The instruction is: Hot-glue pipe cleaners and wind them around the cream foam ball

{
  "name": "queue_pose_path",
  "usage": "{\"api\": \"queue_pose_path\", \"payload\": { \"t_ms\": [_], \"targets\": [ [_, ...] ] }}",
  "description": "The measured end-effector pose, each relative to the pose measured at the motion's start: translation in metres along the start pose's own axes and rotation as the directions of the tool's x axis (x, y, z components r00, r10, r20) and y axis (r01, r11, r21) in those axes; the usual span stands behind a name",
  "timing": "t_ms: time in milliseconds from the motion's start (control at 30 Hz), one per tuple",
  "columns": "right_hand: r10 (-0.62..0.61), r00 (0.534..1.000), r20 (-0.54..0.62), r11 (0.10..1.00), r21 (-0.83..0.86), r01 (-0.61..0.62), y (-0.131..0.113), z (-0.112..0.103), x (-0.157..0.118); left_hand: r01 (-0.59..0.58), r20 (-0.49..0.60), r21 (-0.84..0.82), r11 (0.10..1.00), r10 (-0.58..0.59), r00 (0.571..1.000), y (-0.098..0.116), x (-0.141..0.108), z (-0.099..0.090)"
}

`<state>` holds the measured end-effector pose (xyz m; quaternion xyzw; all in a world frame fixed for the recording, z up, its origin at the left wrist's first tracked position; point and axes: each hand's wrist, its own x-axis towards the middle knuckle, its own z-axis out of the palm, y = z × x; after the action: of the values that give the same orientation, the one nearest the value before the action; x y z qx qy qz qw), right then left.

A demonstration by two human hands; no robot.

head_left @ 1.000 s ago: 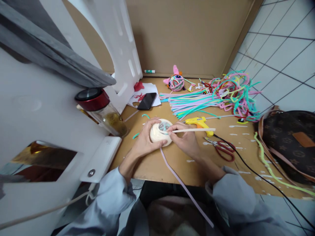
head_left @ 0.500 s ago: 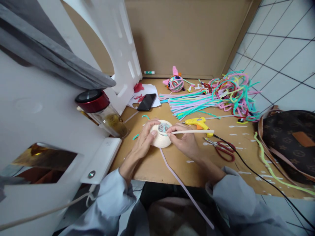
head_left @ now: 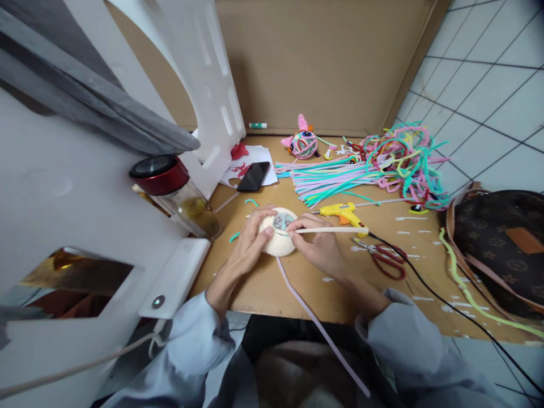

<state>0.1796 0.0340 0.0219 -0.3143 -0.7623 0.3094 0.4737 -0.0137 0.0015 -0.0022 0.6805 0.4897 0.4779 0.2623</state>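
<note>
Over table (head_left: 255,294), right hand (head_left: 321,249) pinches cream strip (head_left: 335,230), long axis crosswise, free end rightward; left hand (head_left: 250,241) clamped on ball (head_left: 281,246).

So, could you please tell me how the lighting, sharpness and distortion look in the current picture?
Head view: soft, fairly even light; a darker band on the brown panel beside the white rack; wide-angle stretching towards the edges, as at the patterned bag; fine detail soft around the fingers of the right hand.
</note>
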Motion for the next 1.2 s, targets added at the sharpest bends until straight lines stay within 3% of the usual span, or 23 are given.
{"api": "queue_pose_path", "payload": {
  "t_ms": [733,933,1200],
  "targets": [
    [0.03,0.999,0.027,0.999,0.027,-0.031,-0.0005,0.0001,0.0001,0.012,-0.017,-0.01,1.0,-0.012,1.0,0.0008,0.0003,0.0018],
    [0.043,0.999,0.031,0.999,0.015,-0.044,0.0014,0.0006,-0.0009,-0.013,-0.065,-0.018,1.0,0.012,0.998,-0.0015,0.0004,0.0039],
    [0.026,0.999,0.022,0.999,0.027,-0.026,0.0007,0.0002,-0.0003,-0.05,-0.046,0.013,0.999,0.051,0.998,0.0042,0.0019,0.0021]
  ]
}}
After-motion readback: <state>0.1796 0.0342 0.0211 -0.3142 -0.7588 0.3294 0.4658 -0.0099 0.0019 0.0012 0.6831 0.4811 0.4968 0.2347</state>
